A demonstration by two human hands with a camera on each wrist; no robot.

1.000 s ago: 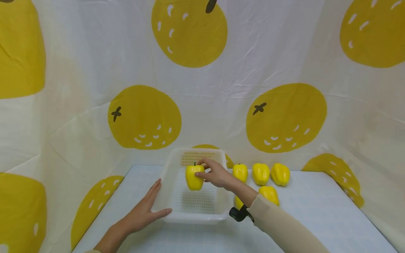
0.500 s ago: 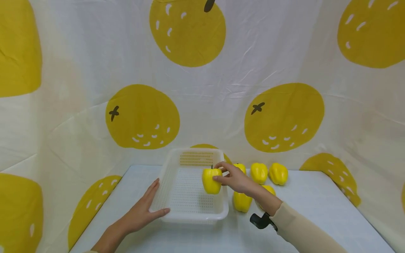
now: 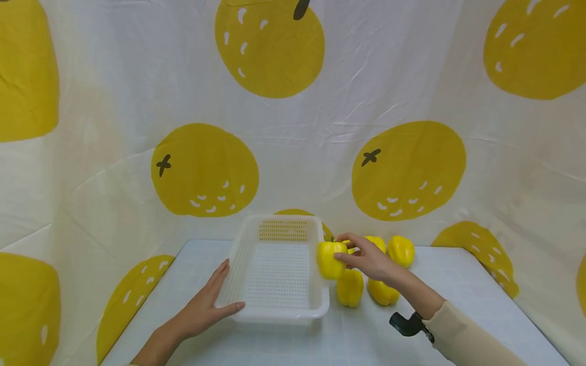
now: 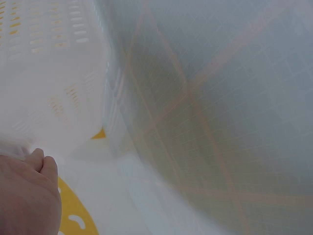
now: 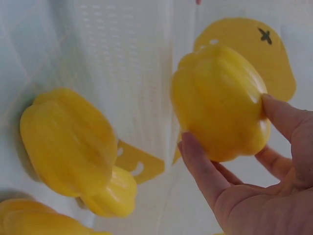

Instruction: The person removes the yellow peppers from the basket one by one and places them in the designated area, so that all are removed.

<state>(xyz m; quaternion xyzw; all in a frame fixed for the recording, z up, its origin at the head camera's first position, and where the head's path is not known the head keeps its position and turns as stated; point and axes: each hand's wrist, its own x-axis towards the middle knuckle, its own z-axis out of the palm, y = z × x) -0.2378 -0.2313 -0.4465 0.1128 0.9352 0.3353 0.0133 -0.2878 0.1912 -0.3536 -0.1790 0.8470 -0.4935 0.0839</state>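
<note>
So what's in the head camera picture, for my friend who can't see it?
A right hand holds a yellow pepper over a white basket's right edge. The left hand rests on the basket's left corner; more peppers sit beside it.

Backdrop: a white cloth (image 3: 366,91), creased, printed with large yellow fruit shapes (image 3: 205,170) bearing dark stem marks, was hung behind and along both sides. Tabletop (image 3: 462,284): pale blue-white, faintly gridded, was enclosed at its far edge by the cloth. Lighting was even.
</note>
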